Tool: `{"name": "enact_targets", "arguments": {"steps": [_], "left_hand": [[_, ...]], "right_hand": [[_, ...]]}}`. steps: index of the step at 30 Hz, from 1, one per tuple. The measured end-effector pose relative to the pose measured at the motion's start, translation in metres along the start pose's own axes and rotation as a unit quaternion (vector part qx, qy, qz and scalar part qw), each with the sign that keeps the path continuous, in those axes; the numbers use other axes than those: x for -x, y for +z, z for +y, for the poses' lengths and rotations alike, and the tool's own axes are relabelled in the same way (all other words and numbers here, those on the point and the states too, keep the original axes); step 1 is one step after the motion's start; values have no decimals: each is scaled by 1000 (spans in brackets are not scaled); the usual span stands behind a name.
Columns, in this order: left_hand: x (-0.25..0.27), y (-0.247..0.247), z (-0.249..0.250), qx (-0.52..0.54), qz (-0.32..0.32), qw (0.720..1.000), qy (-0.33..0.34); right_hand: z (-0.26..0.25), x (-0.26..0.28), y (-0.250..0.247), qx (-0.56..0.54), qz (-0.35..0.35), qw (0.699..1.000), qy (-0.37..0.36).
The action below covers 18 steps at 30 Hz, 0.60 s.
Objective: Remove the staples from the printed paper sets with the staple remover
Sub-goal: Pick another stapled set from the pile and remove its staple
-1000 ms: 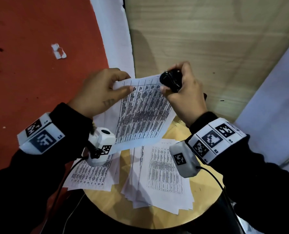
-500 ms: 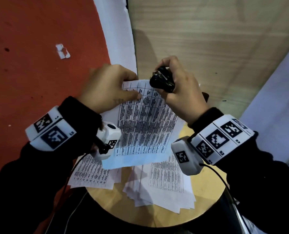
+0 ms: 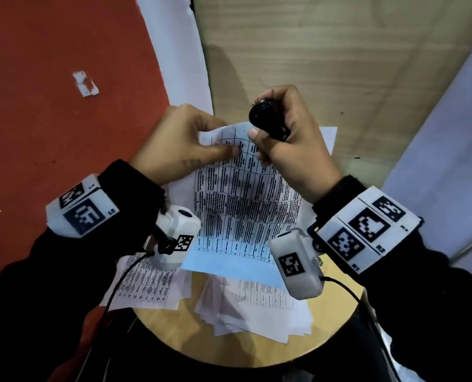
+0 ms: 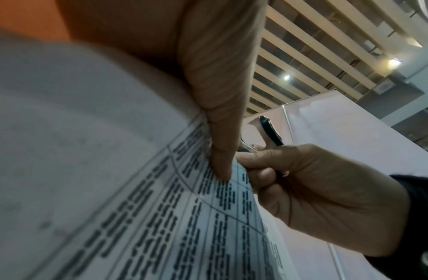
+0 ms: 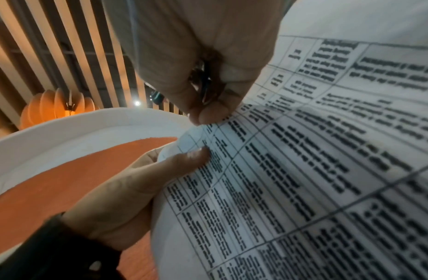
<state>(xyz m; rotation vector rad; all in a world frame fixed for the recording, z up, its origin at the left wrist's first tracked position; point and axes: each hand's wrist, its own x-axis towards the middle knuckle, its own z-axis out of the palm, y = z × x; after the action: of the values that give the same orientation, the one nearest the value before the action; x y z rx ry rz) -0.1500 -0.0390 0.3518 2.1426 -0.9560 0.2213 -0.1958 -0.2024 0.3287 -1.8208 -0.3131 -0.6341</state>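
Her left hand (image 3: 179, 144) pinches the held paper set (image 3: 245, 205) by its corner; right hand (image 3: 292, 144) grips the staple remover (image 3: 267, 119) beside it. More stacks (image 3: 256, 307) wait below, seemingly unfinished.

Left grip (image 3: 179, 142) pinching, right grip (image 3: 292, 144) curled tight.

1. The remover (image 3: 267, 121) is off the paper (image 3: 245, 199) now. A second ago its jaws sat at the top corner; now the right hand (image 3: 292, 144) has tipped it up, just above the top edge.
2. The left hand (image 3: 179, 142) slid its thumb further in along the top edge, so it's almost touching the right hand's fingers.
3. The paper got pulled a bit lower, closer to the stool (image 3: 336, 323).
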Motion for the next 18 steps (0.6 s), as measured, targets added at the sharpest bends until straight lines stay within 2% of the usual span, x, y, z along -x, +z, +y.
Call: {"name": "enact_targets", "arguments": {"steps": [4,8,10,14,16,18], "left_hand": [[-3,1,6,-10,14,1000,-17],[-3,-1,7,22,26,998,-50],[-1,-2,8,41,25,997,-63],[1,0,10,58,53,993,-91],[1,1,10,64,49,993,-88],[1,1,11,58,22,995,-83]], "right_hand": [[-2,1,-10,-35,15,999,-13],[1,2,-21,-46,122,990,-52],[4,7,-23,-69,154,984,-52],[8,21,-15,-135,129,982,20],[6,26,-10,-81,102,991,34],[2,29,-3,51,59,997,12]]}}
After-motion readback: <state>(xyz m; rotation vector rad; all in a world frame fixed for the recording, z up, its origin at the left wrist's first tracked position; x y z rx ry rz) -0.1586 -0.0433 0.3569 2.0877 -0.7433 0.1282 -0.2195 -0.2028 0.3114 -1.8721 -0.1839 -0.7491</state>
